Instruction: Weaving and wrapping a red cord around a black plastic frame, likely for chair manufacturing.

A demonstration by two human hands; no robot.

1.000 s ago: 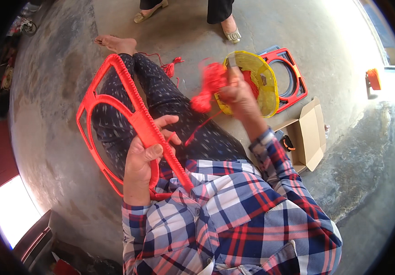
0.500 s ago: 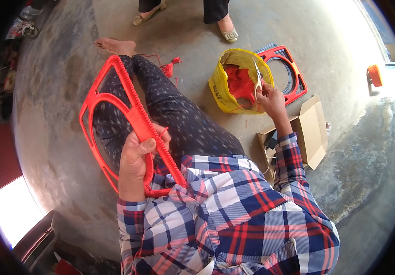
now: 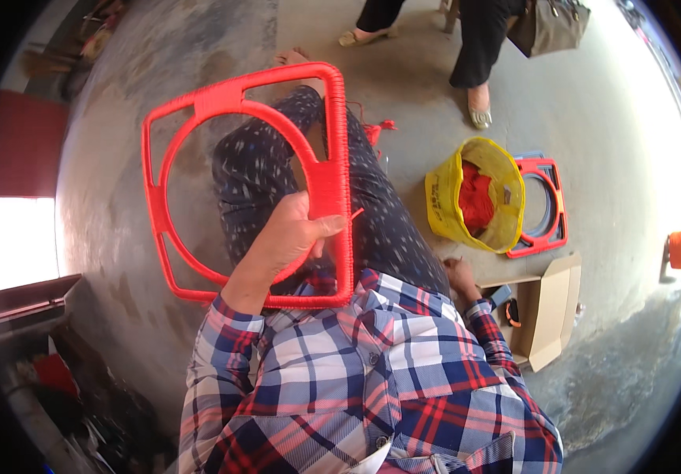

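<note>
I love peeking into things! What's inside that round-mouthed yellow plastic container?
Inside the yellow container is a bunched red heap, seemingly yarn. It covers whatever lies beneath, so I can't see that.

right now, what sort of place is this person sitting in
Probably a garage or informal workshop, though I can't be certain: a bare, stained, concrete-looking floor, a yellow container with red material inside, and a red frame held in the left hand.
</note>
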